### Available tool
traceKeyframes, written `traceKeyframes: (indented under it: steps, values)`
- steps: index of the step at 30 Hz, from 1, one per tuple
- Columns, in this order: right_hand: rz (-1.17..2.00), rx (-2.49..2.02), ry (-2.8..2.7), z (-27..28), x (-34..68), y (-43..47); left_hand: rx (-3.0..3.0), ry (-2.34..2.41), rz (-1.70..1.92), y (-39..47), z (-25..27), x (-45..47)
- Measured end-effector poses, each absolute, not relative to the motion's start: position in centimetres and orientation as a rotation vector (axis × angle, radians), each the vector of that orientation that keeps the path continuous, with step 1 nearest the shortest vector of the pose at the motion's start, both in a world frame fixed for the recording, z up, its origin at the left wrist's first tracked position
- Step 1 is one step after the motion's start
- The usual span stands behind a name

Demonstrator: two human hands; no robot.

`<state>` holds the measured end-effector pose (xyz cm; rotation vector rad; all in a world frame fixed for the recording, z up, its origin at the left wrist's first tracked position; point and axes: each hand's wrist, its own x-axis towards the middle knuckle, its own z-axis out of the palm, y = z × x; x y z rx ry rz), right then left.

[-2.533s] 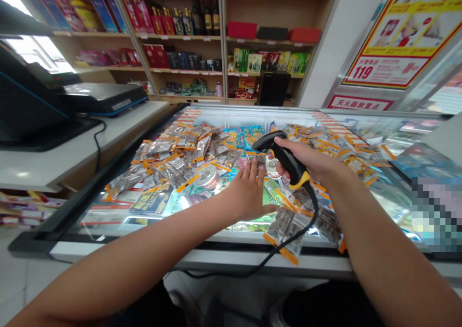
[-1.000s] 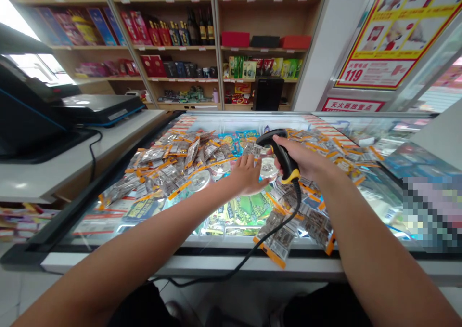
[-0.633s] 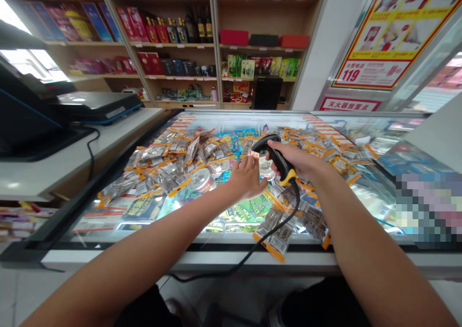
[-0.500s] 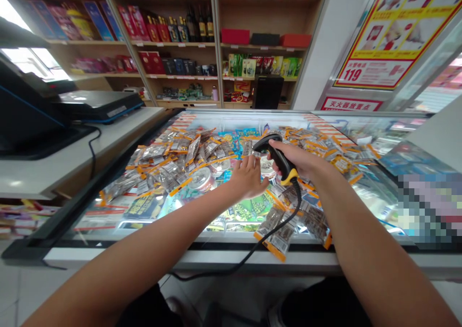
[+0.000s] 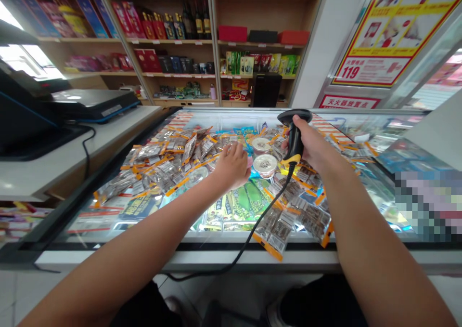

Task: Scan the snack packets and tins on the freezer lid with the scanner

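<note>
My right hand (image 5: 310, 144) is wrapped round the handle of a black and yellow barcode scanner (image 5: 296, 141), its head raised above the freezer top. The scanner's black cable (image 5: 249, 242) loops down toward me. My left hand (image 5: 234, 165) has its fingers curled over the pile, at a clear snack packet (image 5: 228, 138) whose edge shows just past the fingertips; the grip is partly hidden. Two round lidded tubs (image 5: 265, 164) stand between my hands. Clear packets with orange edges (image 5: 159, 173) lie heaped on the left, and more such packets (image 5: 276, 230) lie on the near right.
The packets lie on the glass top of a chest freezer (image 5: 94, 221), with green bags (image 5: 249, 197) visible below the glass. To the left is a counter with a scale (image 5: 96, 103). Stocked shelves (image 5: 180, 43) line the back. A fire notice (image 5: 390, 43) hangs at right.
My right hand has lifted the scanner up and to the right, away from my left hand. My left hand has shifted left, its fingers now more curled, uncovering the tubs.
</note>
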<state>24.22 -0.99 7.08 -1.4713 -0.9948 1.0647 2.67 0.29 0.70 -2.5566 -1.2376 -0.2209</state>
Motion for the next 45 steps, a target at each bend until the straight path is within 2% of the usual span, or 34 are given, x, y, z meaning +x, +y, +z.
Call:
traceKeyframes:
  steps: [4, 10, 12, 18, 21, 33, 41, 45]
  values:
    - [1.039, -1.382, -0.928, 7.2, 24.3, -0.9, -3.005, -0.517, -0.224, -2.5, 3.2, 3.8]
    - [1.081, -1.250, -0.916, 7.9, 23.9, -1.5, -3.195, -0.285, -0.162, -5.3, 3.3, 3.6]
    - [1.109, -1.251, -0.911, 8.1, 23.7, -1.8, -3.150, -0.355, -0.139, -5.0, 2.3, 2.5]
    - [1.331, -1.418, -1.040, 8.0, 23.0, -2.4, -2.833, -0.951, -0.101, -4.0, 0.0, 0.7]
    - [1.444, -1.497, -1.128, 7.4, 22.0, -2.6, -2.785, -1.060, -0.083, -3.9, -0.3, 1.0]
    - [1.519, -1.520, -1.189, 6.4, 19.9, -2.7, -2.816, -1.104, -0.097, -3.7, -0.3, 0.9]
    - [1.373, -1.524, -1.160, 6.8, 20.7, -2.3, -2.629, -1.385, -0.196, -1.4, -0.3, -0.4]
    - [1.262, -1.453, -1.071, 7.2, 21.6, -1.9, -2.800, -1.026, -0.365, -2.3, 1.5, -1.1]
